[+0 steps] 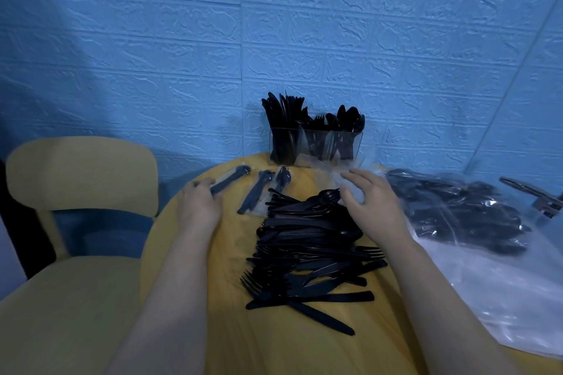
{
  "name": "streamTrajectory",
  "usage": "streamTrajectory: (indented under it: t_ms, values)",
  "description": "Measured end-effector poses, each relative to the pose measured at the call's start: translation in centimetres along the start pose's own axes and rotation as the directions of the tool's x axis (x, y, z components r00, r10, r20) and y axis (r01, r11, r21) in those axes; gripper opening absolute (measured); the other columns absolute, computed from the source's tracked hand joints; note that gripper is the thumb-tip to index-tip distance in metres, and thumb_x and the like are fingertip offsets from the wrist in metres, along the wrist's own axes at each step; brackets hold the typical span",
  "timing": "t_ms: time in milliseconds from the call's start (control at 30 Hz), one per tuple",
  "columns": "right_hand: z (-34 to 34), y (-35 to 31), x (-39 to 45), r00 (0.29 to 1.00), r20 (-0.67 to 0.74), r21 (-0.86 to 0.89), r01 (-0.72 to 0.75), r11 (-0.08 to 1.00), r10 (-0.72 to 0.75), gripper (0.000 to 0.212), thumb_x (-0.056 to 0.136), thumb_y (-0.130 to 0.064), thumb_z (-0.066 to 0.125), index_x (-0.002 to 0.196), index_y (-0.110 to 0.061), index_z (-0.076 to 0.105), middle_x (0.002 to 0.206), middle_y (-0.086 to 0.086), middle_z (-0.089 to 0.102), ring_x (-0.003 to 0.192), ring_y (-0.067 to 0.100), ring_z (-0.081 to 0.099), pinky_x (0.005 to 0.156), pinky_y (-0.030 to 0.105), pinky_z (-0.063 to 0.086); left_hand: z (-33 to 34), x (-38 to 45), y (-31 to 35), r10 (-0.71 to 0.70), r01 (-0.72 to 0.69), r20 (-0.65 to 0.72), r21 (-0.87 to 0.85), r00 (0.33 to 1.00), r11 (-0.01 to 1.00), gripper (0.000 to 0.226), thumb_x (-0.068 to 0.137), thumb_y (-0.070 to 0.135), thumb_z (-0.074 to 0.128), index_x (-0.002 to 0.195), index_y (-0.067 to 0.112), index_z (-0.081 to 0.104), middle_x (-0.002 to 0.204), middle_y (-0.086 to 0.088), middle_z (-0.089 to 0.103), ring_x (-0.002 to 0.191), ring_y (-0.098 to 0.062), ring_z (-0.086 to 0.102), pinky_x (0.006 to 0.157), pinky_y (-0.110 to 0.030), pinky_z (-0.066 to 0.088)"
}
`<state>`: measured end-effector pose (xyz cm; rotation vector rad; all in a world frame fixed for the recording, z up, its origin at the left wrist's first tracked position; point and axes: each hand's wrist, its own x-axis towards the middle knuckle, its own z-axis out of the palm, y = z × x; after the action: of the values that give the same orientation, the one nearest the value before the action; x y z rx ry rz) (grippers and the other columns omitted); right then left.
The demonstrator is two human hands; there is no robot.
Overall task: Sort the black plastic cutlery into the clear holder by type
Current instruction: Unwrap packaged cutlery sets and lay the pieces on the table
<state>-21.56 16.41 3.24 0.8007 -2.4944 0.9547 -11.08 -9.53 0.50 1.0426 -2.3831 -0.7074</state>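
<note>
Sorting loose cutlery from the pile

Left hand [199, 204] grips a wrapped utensil [228, 181] at ten o'clock; right hand [370, 201] hovers spread, empty. Unwrap first, then match the clear holder [313, 146] compartment.

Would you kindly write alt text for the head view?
A person's left hand grips a wrapped black utensil while the right hand hovers open over a pile of black cutlery on a yellow table; a clear holder behind holds sorted pieces.
</note>
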Motion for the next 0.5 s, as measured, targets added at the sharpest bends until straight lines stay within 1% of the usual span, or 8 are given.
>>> streamTrajectory:
  t_ms: [67, 133, 200, 233, 267, 367, 433, 500]
  values:
    - [0.2, -0.2, -0.1, 1.0, 0.005, -0.01, 0.03, 1.0, -0.03, 0.032, 0.093, -0.022, 0.056, 0.123, -0.014, 0.063, 0.131, 0.0, 0.057, 0.125, 0.017, 0.045, 0.114, 0.039, 0.025, 0.4, 0.1, -0.3, 0.007, -0.008, 0.017, 0.062, 1.0, 0.998, 0.041, 0.097, 0.024, 0.048, 0.136, 0.013, 0.048, 0.134, -0.019, 0.048, 0.126, -0.035, 0.038, 0.103, -0.041, 0.034]
    - [0.2, -0.3, -0.1, 0.999, 0.0, -0.014, 0.047, 0.999, -0.047, 0.031, 0.093, -0.022, 0.057, 0.122, -0.014, 0.064, 0.13, 0.002, 0.059, 0.124, 0.019, 0.047, 0.113, 0.04, 0.027, 0.7, 0.3, -0.5, 0.038, -0.037, -0.013, 0.091, 0.999, 0.995, 0.035, 0.096, 0.021, 0.05, 0.129, 0.01, 0.054, 0.123, -0.019, 0.057, 0.119, -0.035, 0.045, 0.096, -0.04, 0.039]
    - [0.1, -0.1, -0.1, 1.0, 0.018, -0.011, 0.022, 1.0, -0.022, 0.033, 0.094, -0.023, 0.056, 0.124, -0.013, 0.062, 0.13, 0.001, 0.058, 0.123, 0.018, 0.048, 0.11, 0.026, 0.027, 0.6, 0.4, -0.6, 0.056, -0.052, -0.039, 0.1, 0.998, 0.994, 0.03, 0.094, 0.018, 0.053, 0.121, 0.009, 0.061, 0.112, -0.017, 0.062, 0.11, -0.034, 0.051, 0.09, -0.039, 0.044]
    - [0.1, 0.0, 0.0, 0.999, 0.041, -0.012, -0.009, 1.0, 0.009, 0.034, 0.095, -0.024, 0.054, 0.127, -0.013, 0.06, 0.132, 0.001, 0.056, 0.123, 0.017, 0.047, 0.103, 0.02, 0.027, 0.6, 0.4, -0.6, 0.059, -0.055, -0.042, 0.097, 0.997, 0.994, 0.028, 0.093, 0.016, 0.054, 0.119, 0.01, 0.063, 0.11, -0.016, 0.063, 0.108, -0.033, 0.053, 0.088, -0.039, 0.046]
    - [0.1, 0.2, 0.0, 0.997, 0.068, -0.014, -0.043, 0.999, 0.044, 0.036, 0.095, -0.025, 0.053, 0.129, -0.012, 0.057, 0.133, 0.001, 0.054, 0.124, 0.017, 0.046, 0.099, 0.018, 0.028, 0.6, 0.4, -0.5, 0.062, -0.058, -0.045, 0.085, 0.997, 0.995, 0.028, 0.093, 0.016, 0.054, 0.118, 0.01, 0.064, 0.11, -0.016, 0.063, 0.107, -0.033, 0.054, 0.087, -0.039, 0.047]
    - [0.4, 0.6, 0.1, 0.988, 0.11, -0.009, -0.105, 0.994, 0.106, 0.041, 0.097, -0.025, 0.05, 0.135, -0.008, 0.05, 0.14, 0.005, 0.048, 0.125, 0.019, 0.046, 0.104, 0.025, 0.031, 0.5, 0.2, -0.3, 0.062, -0.061, -0.079, 0.015, 0.995, 0.998, 0.028, 0.092, 0.015, 0.052, 0.117, 0.01, 0.065, 0.111, -0.015, 0.065, 0.104, -0.032, 0.056, 0.084, -0.038, 0.048]
    - [0.4, 0.7, 0.2, 0.982, 0.126, -0.016, -0.141, 0.99, 0.141, 0.043, 0.099, -0.026, 0.047, 0.138, -0.008, 0.047, 0.141, 0.008, 0.047, 0.125, 0.021, 0.048, 0.104, 0.029, 0.034, 0.4, 0.0, -0.1, 0.078, -0.084, -0.147, -0.036, 0.986, 0.996, 0.026, 0.092, 0.013, 0.052, 0.113, 0.009, 0.066, 0.108, -0.015, 0.066, 0.1, -0.032, 0.059, 0.082, -0.037, 0.047]
    - [0.3, 0.7, 0.3, 0.968, 0.17, -0.047, -0.178, 0.983, 0.184, 0.044, 0.1, -0.029, 0.043, 0.14, -0.01, 0.044, 0.139, 0.01, 0.05, 0.123, 0.023, 0.049, 0.1, 0.029, 0.036, 0.1, -0.2, 0.4, 0.077, -0.103, -0.237, -0.101, 0.969, 0.99, 0.025, 0.091, 0.012, 0.053, 0.111, 0.007, 0.068, 0.105, -0.016, 0.067, 0.098, -0.032, 0.06, 0.082, -0.035, 0.046]
